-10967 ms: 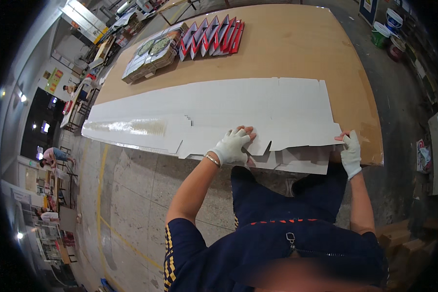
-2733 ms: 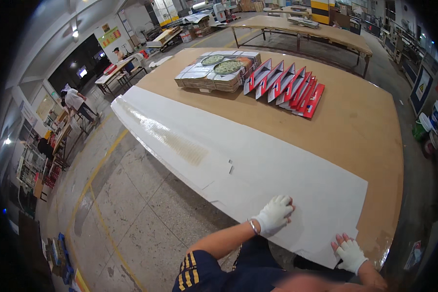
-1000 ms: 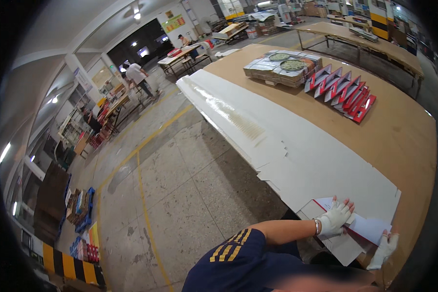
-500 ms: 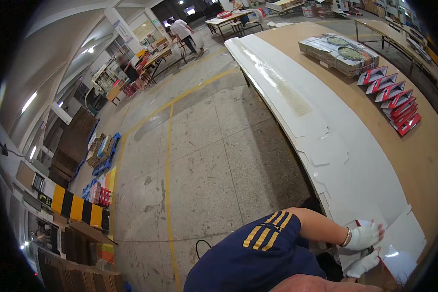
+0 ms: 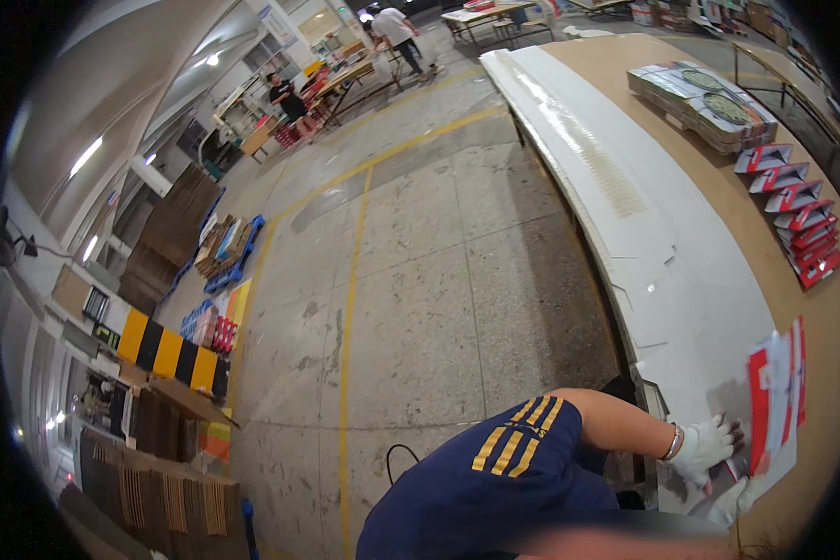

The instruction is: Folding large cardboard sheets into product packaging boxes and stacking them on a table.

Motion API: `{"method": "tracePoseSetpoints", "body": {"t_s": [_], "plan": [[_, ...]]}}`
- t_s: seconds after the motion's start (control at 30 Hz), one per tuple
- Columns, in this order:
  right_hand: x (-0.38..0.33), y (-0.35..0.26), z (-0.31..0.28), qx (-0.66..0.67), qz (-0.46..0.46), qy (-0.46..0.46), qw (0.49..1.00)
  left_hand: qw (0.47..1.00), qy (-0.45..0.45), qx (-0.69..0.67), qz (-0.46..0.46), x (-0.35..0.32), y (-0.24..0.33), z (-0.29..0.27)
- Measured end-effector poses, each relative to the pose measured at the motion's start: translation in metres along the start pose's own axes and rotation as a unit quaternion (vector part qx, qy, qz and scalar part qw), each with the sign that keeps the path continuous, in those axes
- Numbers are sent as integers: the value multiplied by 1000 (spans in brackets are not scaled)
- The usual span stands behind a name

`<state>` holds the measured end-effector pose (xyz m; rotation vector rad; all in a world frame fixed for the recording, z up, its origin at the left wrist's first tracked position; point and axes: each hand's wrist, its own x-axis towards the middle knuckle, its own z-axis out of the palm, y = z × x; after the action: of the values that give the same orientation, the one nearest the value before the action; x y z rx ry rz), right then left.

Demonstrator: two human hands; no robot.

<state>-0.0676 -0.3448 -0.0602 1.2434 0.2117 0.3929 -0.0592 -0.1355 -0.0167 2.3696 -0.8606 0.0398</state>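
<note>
My left hand [image 5: 707,450], in a white glove with bare fingertips, lies with fingers outstretched on white card near the table's edge. Just nearer, my right hand [image 5: 735,502] wears a similar glove and is at the lower end of a red-and-white printed carton [image 5: 773,397]. That carton stands up from the table in folded panels, to the right of my left hand. The right fingers are partly hidden, but they seem closed on its bottom edge. Under both hands, overlapping white card sheets [image 5: 667,289] run away along the table.
Farther along the brown tabletop [image 5: 611,70] sit a stack of printed flat cartons [image 5: 705,103] and a row of folded red-and-white cartons [image 5: 798,215]. Concrete floor [image 5: 420,308] lies left of the table. Two people stand at far tables; brown cardboard stacks [image 5: 159,485] are at the left.
The red-and-white carton has come up from the table by my right hand, which has shifted right. My left hand stays flat on the card. The whole view has shifted slightly.
</note>
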Motion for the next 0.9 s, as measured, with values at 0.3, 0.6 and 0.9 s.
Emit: {"method": "tracePoseSetpoints", "body": {"t_s": [0.3, 0.6, 0.9], "plan": [[5, -24, 12, 743, 177, -39, 645, 950, -196, 221, -99, -18, -69, -69], [-40, 10, 16, 932, 276, -122, 203, 981, -186, 0, -50, -29, -104, -136], [-61, 20, 18, 896, 369, -85, 231, 989, -8, -35, -143, 1, -110, -85]]}}
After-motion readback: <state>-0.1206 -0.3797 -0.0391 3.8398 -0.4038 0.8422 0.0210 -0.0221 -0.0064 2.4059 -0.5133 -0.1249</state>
